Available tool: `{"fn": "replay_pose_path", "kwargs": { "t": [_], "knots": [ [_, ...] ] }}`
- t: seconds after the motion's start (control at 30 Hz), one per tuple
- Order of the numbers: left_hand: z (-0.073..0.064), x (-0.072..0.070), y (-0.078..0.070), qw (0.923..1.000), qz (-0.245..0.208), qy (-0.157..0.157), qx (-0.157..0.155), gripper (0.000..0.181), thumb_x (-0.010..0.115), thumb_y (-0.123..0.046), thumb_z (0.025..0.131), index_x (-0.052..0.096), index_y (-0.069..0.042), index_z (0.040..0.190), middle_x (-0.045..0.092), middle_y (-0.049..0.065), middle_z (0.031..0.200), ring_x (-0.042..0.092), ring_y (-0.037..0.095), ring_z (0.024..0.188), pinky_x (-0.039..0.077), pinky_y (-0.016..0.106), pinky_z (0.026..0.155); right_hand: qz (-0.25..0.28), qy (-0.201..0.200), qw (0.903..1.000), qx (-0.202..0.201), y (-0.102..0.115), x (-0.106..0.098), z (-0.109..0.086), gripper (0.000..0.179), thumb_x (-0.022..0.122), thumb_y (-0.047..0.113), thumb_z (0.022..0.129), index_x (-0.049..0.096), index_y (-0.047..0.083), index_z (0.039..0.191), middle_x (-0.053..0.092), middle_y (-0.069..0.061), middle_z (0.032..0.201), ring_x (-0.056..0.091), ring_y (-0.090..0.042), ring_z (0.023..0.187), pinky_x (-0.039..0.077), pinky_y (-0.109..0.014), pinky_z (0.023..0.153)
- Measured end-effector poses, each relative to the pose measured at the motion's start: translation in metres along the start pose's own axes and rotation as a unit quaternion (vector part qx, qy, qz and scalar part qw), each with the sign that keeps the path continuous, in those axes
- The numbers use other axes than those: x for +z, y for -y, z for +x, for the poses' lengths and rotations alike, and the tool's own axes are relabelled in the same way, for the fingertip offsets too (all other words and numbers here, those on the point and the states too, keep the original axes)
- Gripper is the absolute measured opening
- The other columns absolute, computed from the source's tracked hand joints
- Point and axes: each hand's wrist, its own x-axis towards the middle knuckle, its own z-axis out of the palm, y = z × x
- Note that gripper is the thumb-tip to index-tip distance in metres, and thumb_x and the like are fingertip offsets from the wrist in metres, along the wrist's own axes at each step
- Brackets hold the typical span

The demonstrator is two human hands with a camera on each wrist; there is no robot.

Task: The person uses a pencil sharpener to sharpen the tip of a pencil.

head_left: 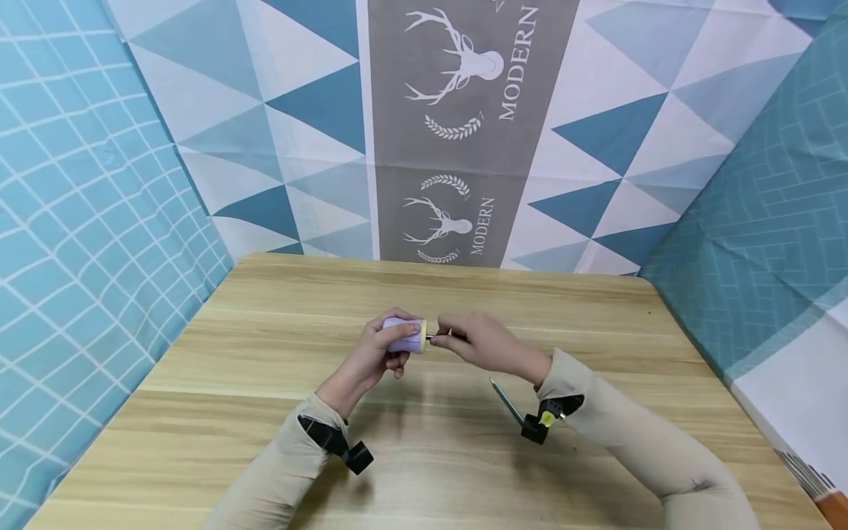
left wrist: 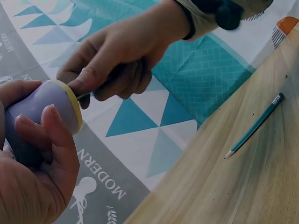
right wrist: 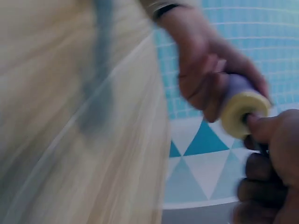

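Note:
My left hand (head_left: 371, 353) holds a rounded purple pencil sharpener (head_left: 401, 336) with a pale yellow end, raised over the table. That yellow end faces right, toward my right hand (head_left: 489, 343). Thumb and fingers of the right hand pinch the thin metal crank (head_left: 430, 337) coming out of it; the fingers hide most of the crank. In the left wrist view, the left fingers curl round the purple body (left wrist: 46, 105). The right wrist view is blurred, but a dark round opening shows in the yellow end (right wrist: 233, 116).
A green pencil (left wrist: 256, 125) with a sharpened tip lies on the wooden table (head_left: 265, 412), below my right wrist. Patterned cloth (head_left: 318, 132) hangs behind the table and on both sides. Each sleeve carries a black strapped wrist camera (head_left: 358, 458).

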Motion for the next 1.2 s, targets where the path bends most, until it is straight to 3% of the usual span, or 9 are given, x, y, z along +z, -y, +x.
{"fn": "replay_pose_path", "kwargs": {
  "t": [0.07, 0.17, 0.27, 0.33, 0.5, 0.67, 0.83, 1.0, 1.2],
  "knots": [
    [0.0, 0.001, -0.001, 1.0, 0.004, 0.006, -0.002, 0.008, 0.062, -0.015, 0.089, 0.065, -0.018, 0.096, 0.057, 0.004, 0.062, 0.041, 0.007, 0.038, 0.042, 0.022, 0.035, 0.115, 0.055, 0.9877, 0.09, 0.003, -0.007, 0.003, 0.02, 0.056, 0.014, 0.102, 0.052, 0.011, 0.083, 0.036, 0.009, 0.054, 0.029, -0.005, 0.045, 0.026, -0.021, 0.044],
    [0.0, 0.001, -0.003, 0.9998, 0.011, 0.015, -0.004, 0.008, 0.063, -0.015, 0.088, 0.065, -0.018, 0.095, 0.056, 0.004, 0.061, 0.042, 0.007, 0.039, 0.043, 0.022, 0.036, 0.249, 0.132, 0.9373, 0.205, 0.003, -0.017, 0.007, 0.02, 0.049, 0.017, 0.106, 0.052, 0.007, 0.089, 0.031, 0.005, 0.052, 0.024, -0.008, 0.042, 0.02, -0.023, 0.04],
    [0.0, 0.002, -0.003, 0.9997, 0.013, 0.02, -0.004, 0.008, 0.062, -0.015, 0.088, 0.065, -0.018, 0.095, 0.056, 0.004, 0.06, 0.042, 0.007, 0.038, 0.043, 0.022, 0.036, 0.31, 0.181, 0.8934, 0.271, 0.001, -0.023, 0.01, 0.023, 0.044, 0.021, 0.108, 0.054, 0.004, 0.095, 0.031, 0.002, 0.052, 0.021, -0.01, 0.041, 0.017, -0.024, 0.038],
    [0.0, 0.002, -0.003, 0.9997, 0.012, 0.019, -0.004, 0.009, 0.062, -0.015, 0.088, 0.065, -0.017, 0.097, 0.056, 0.004, 0.061, 0.042, 0.007, 0.039, 0.043, 0.022, 0.036, 0.317, 0.196, 0.8838, 0.283, -0.001, -0.025, 0.012, 0.024, 0.043, 0.022, 0.108, 0.054, 0.004, 0.097, 0.031, 0.002, 0.053, 0.022, -0.01, 0.042, 0.018, -0.024, 0.039],
    [-0.001, 0.0, -0.003, 0.9998, 0.012, 0.015, -0.005, 0.013, 0.063, -0.015, 0.089, 0.065, -0.016, 0.101, 0.057, 0.004, 0.062, 0.041, 0.007, 0.038, 0.043, 0.022, 0.036, 0.28, 0.189, 0.9058, 0.256, -0.001, -0.024, 0.011, 0.023, 0.044, 0.024, 0.108, 0.054, 0.005, 0.099, 0.046, -0.001, 0.057, 0.034, -0.012, 0.045, 0.03, -0.024, 0.041],
    [-0.001, -0.002, -0.005, 0.9998, 0.013, 0.014, -0.002, 0.013, 0.062, -0.016, 0.089, 0.063, -0.014, 0.102, 0.055, 0.004, 0.059, 0.039, 0.006, 0.038, 0.043, 0.022, 0.036, 0.131, 0.128, 0.9665, 0.18, 0.009, -0.03, 0.003, 0.023, 0.049, 0.029, 0.106, 0.059, 0.009, 0.112, 0.064, -0.001, 0.078, 0.053, -0.015, 0.06, 0.047, -0.029, 0.053],
    [0.0, -0.003, -0.005, 0.9998, 0.009, 0.014, 0.011, 0.007, 0.06, -0.014, 0.09, 0.063, -0.016, 0.096, 0.055, 0.003, 0.056, 0.04, 0.006, 0.038, 0.043, 0.021, 0.036, -0.094, 0.003, 0.9956, -0.004, 0.009, -0.021, -0.011, 0.026, 0.067, 0.021, 0.096, 0.061, 0.005, 0.116, 0.064, 0.002, 0.088, 0.057, -0.011, 0.071, 0.051, -0.028, 0.061],
    [-0.001, -0.003, -0.007, 0.9998, 0.003, 0.015, 0.014, 0.007, 0.06, -0.014, 0.089, 0.062, -0.016, 0.095, 0.055, 0.003, 0.057, 0.039, 0.006, 0.038, 0.042, 0.021, 0.035, -0.323, -0.128, 0.9207, -0.177, -0.009, 0.0, -0.015, 0.022, 0.066, 0.025, 0.097, 0.064, 0.004, 0.104, 0.062, -0.002, 0.08, 0.057, -0.013, 0.065, 0.051, -0.025, 0.052],
    [-0.002, -0.003, -0.008, 0.9998, 0.004, 0.014, 0.012, 0.007, 0.059, -0.014, 0.089, 0.062, -0.016, 0.095, 0.055, 0.004, 0.058, 0.041, 0.006, 0.039, 0.042, 0.021, 0.036, -0.452, -0.199, 0.8247, -0.276, -0.024, 0.009, -0.009, 0.03, 0.047, 0.025, 0.107, 0.067, 0.008, 0.09, 0.054, 0.002, 0.06, 0.049, -0.01, 0.048, 0.041, -0.021, 0.042]
  ]
}}
